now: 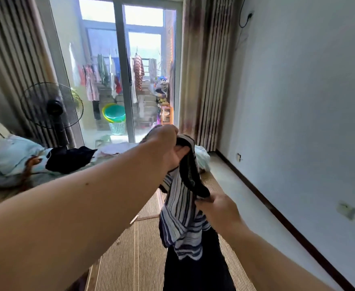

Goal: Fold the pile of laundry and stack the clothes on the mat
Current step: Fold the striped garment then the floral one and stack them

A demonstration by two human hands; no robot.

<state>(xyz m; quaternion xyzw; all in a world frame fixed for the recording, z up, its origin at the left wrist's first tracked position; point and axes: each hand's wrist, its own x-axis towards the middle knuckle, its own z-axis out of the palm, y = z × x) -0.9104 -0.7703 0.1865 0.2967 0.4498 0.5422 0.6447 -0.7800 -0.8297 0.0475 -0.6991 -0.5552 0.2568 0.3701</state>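
Two bare forearms are reaching forward from the person, the left one crossing the foreground from the lower left and the right one entering from the lower right.

1. Left hand (168,147): it is raised in front of the sliding glass door (117,70), and its fingers are clenched around the bunched top of a striped garment (180,217).
2. Right hand (218,208): it is positioned lower and to the right of the left hand. Its fingers are pinching a dark band of the same garment, just below where that band is drooping from the upper grip.
3. Striped garment: it is hanging in the air between the two hands, white with dark blue stripes, and its loose lower edge is dangling above a dark cloth (195,265) at the bottom of the view. Whether that dark cloth is part of the same piece cannot be told.
4. Woven mat (134,259): it is lying on the floor directly beneath the hanging garment.

Surroundings: a black garment (69,158) is lying on pale blue bedding (10,158) at the left. A standing fan (51,105) is positioned behind it, beside the curtain (10,66). Clothes are hanging outside the glass, above a green basin (114,113).
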